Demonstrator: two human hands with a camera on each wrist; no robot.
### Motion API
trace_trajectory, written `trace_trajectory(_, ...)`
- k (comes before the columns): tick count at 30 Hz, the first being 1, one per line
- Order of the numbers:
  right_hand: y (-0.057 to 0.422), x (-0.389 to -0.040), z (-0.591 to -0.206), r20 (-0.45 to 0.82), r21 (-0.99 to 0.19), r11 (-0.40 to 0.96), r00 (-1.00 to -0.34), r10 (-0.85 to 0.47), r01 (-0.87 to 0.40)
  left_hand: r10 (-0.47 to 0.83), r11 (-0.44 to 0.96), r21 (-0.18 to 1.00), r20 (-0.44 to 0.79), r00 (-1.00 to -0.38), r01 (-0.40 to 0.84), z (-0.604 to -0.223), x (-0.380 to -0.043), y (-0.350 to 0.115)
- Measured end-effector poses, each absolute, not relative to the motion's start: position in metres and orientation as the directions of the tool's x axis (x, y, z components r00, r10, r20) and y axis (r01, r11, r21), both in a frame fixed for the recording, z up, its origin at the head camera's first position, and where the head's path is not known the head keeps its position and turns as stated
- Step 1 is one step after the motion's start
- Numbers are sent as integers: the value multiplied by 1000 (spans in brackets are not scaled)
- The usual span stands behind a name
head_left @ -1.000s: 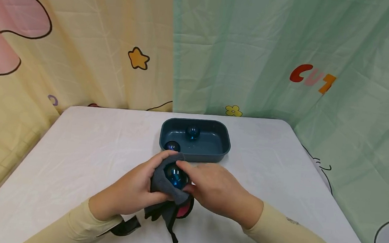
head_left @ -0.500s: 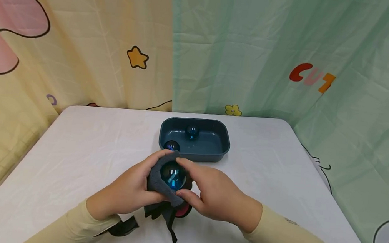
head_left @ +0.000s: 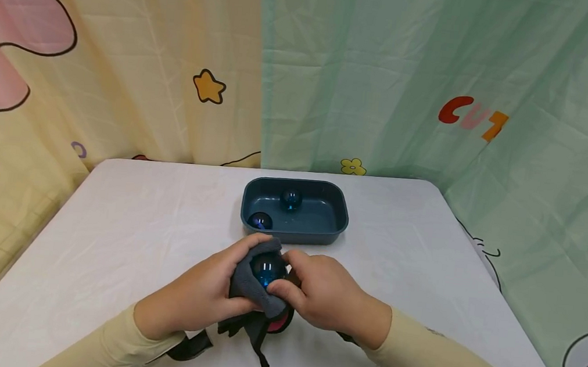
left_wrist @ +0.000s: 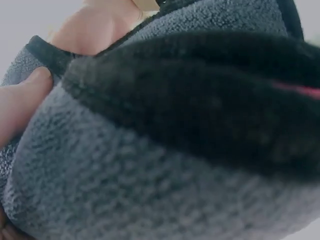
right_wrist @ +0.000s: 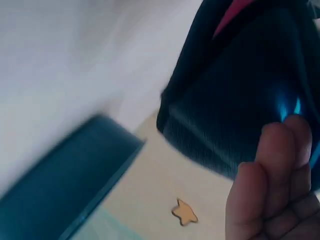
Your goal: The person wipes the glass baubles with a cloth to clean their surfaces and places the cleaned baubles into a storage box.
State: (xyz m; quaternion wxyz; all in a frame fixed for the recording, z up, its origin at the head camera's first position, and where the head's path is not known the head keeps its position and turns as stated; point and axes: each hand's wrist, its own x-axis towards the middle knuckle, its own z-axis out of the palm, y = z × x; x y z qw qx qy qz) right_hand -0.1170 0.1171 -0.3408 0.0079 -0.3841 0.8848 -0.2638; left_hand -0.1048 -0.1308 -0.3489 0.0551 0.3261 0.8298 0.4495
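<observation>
A shiny blue ball (head_left: 269,267) sits in a grey fleece cloth (head_left: 244,281) with black edging. My left hand (head_left: 205,292) grips the cloth from the left, fingers behind it and thumb along its lower edge. On the right side, my right hand (head_left: 326,294) holds the ball between thumb and curled fingers. Fleece and black trim (left_wrist: 125,185) fill most of the left wrist view. In the right wrist view, fingertips (right_wrist: 277,150) lie against the ball's glossy side. Below the cloth hang dark straps and a pink-red patch (head_left: 279,323).
Behind the hands stands a dark blue-grey rectangular tray (head_left: 320,239), holding one blue ball (head_left: 291,201) near its back and another (head_left: 260,221) at its front left corner. A black strip (head_left: 190,347) hangs by the left cuff. Printed curtains (head_left: 365,85) border the white table (head_left: 139,211).
The ball and cloth first shifted slightly left, then back right and a little lower. The right hand's fingers have drawn in more tightly at the ball's side. More of the tray's front-left ball now shows.
</observation>
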Motion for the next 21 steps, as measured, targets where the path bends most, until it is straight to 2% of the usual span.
trace_trajectory(3, 115, -116, -343, 160, -547, 576, -751, -640, -607, 589, 378, 782, 210, -781, 495, -349, -105, -130)
trace_trajectory(6, 116, -115, -341, 224, -491, 576, -734, -642, -654, 571, 343, 794, 248, -783, 502, -348, -107, -131)
trace_trajectory(8, 117, -115, -338, 294, -399, 553, -674, -678, -731, 555, 318, 803, 272, -786, 503, -348, -109, -132)
trace_trajectory(13, 120, -120, -335, 442, -107, 453, -450, -776, -885, 544, 280, 830, 276, -792, 482, -346, -109, -135)
trace_trajectory(15, 120, -121, -336, 471, -44, 440, -407, -783, -897, 550, 276, 836, 268, -791, 475, -345, -109, -135)
trace_trajectory(16, 120, -121, -337, 474, -35, 447, -408, -780, -894, 553, 277, 836, 265, -790, 474, -345, -109, -134)
trace_trajectory(18, 119, -120, -337, 450, -81, 470, -453, -770, -879, 560, 283, 835, 256, -788, 473, -344, -108, -134)
trace_trajectory(21, 118, -117, -339, 354, -262, 511, -574, -738, -819, 566, 303, 831, 236, -790, 466, -344, -107, -133)
